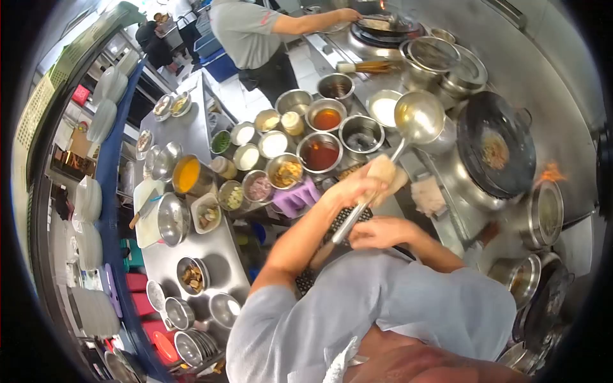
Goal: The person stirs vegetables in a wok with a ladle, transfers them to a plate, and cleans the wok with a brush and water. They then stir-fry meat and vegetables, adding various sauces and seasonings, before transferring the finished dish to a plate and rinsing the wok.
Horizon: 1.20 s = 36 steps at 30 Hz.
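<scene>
A large metal ladle slants across the middle of the view, bowl up beside the wok station and handle running down toward my chest. My left hand is closed on a folded beige cloth, which lies against the ladle's handle. Lower down, close to the handle's end, my right hand has its fingers curled in; what they hold, if anything, is hidden. To the right, a black wok sits on the burner with a small heap of brownish food in it.
Several seasoning pots, including one of dark red sauce, stand ahead to the left. A steel counter at left bears bowls and a cutting board. Flame shows right of the wok. A co-worker works another wok farther ahead.
</scene>
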{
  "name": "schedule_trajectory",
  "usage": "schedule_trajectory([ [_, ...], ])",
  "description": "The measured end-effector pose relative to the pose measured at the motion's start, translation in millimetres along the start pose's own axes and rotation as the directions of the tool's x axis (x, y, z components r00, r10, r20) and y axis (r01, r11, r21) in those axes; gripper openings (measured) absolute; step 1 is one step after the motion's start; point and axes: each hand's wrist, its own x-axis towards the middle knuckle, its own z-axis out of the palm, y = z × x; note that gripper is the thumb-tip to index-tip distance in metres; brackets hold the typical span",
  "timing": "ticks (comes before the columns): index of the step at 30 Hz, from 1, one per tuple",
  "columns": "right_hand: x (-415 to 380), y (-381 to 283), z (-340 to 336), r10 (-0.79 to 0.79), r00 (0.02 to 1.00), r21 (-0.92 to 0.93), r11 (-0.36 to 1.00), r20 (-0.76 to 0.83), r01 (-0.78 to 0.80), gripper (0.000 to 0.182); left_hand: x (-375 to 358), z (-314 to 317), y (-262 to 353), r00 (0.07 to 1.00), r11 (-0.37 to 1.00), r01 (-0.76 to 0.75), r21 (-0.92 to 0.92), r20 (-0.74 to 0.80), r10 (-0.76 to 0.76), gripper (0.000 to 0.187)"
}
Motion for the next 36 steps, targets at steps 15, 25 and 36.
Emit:
schedule_trajectory([
  [15, 297.6, 191.4, -302.7, 0.372, 0.513, -0.133, 0.697, -0.773, -0.705, 0.049, -132.1, -105.8, 7.2, 0.926, 0.986, -0.042, -0.161, -0.377, -0.022, 0.057],
  [25, 286.9, 227.0, -341.9, 0.141, 0.527, -0.353, 0.597, -0.838, -0.72, 0.019, -94.9, -156.5, 58.0, 0.925, 0.962, -0.218, -0.162, -0.35, 0.151, 0.042],
  [36, 279.2, 291.8, -334.7, 0.135, 0.84, -0.707, 0.48, -0.525, -0.519, 0.025, -63.6, -215.2, 96.9, 0.898, 0.954, -0.11, -0.279, -0.44, -0.025, 0.04],
])
